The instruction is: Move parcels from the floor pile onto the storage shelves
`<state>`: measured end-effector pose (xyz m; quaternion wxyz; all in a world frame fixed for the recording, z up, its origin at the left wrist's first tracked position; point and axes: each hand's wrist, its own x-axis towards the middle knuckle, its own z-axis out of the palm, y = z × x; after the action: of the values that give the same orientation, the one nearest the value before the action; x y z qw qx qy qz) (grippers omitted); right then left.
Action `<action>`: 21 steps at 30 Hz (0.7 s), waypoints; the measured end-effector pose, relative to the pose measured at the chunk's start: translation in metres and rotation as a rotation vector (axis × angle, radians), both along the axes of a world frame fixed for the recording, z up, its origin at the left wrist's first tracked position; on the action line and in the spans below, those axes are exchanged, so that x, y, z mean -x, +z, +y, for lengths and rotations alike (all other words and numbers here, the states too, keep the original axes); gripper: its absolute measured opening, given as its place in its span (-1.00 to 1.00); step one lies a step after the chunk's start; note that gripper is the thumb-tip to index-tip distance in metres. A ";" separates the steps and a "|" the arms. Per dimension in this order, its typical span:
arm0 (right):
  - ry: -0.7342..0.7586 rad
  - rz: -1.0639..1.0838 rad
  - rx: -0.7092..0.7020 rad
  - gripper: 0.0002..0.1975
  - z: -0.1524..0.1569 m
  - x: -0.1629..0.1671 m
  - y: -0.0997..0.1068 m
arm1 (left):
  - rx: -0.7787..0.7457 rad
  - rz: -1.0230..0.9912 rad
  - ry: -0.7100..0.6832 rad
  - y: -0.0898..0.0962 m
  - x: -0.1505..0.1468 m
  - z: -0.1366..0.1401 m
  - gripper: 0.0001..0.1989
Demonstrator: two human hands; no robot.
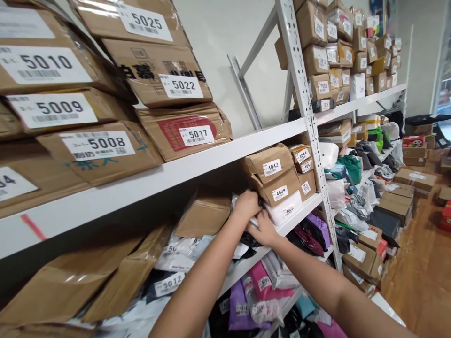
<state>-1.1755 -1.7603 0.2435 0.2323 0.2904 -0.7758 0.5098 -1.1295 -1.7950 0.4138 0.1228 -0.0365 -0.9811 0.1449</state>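
Note:
Both hands reach onto the middle shelf, close together beside a stack of cartons. My left hand [248,204] is closed, its fingers bent down over dark plastic and partly hidden. Just below and to the right, my right hand [264,229] grips the same black plastic parcel [251,238], its fingertips partly out of sight. Right of the hands stand a carton labelled 4042 [269,164], a carton labelled 4039 [278,190] and a white parcel labelled 4038 [287,209]. On the left side, a brown carton [202,218] leans over white bagged parcels [178,251].
Labelled cartons [186,87] fill the white upper shelf [211,157] above my arms. A perforated metal post [299,70] rises to the right. Coloured bags [243,305] lie on the lower shelf. More cartons [366,258] line the wooden floor [416,263].

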 end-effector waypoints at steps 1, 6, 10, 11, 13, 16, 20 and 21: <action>-0.013 0.011 0.018 -0.36 -0.001 -0.002 -0.002 | 0.006 -0.022 -0.008 0.000 0.002 -0.001 -0.56; -0.038 -0.053 0.016 -0.36 -0.002 -0.011 -0.010 | 0.044 -0.099 0.027 0.001 0.016 -0.009 -0.39; 0.011 -0.034 -0.038 -0.37 0.004 -0.017 -0.012 | 0.068 -0.130 0.116 -0.003 0.027 -0.013 0.00; 0.017 -0.045 -0.055 -0.34 0.006 -0.018 -0.012 | 0.075 -0.148 0.125 -0.004 0.029 -0.014 0.01; 0.023 -0.087 -0.087 -0.28 0.007 -0.020 -0.011 | 0.091 -0.180 0.134 -0.007 0.029 -0.015 -0.06; 0.034 -0.063 -0.129 -0.23 0.010 -0.021 -0.011 | 0.123 -0.203 0.135 -0.008 0.025 -0.017 -0.16; 0.060 -0.007 -0.209 -0.25 0.011 -0.016 -0.014 | 0.174 -0.249 0.109 -0.010 0.024 -0.019 -0.20; 0.061 -0.013 -0.223 -0.26 0.010 -0.015 -0.016 | 0.186 -0.262 0.106 -0.010 0.026 -0.018 -0.21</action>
<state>-1.1607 -1.7502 0.2279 0.1778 0.3347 -0.8200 0.4289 -1.1553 -1.8132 0.4033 -0.0178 -0.0145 -0.9716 0.2356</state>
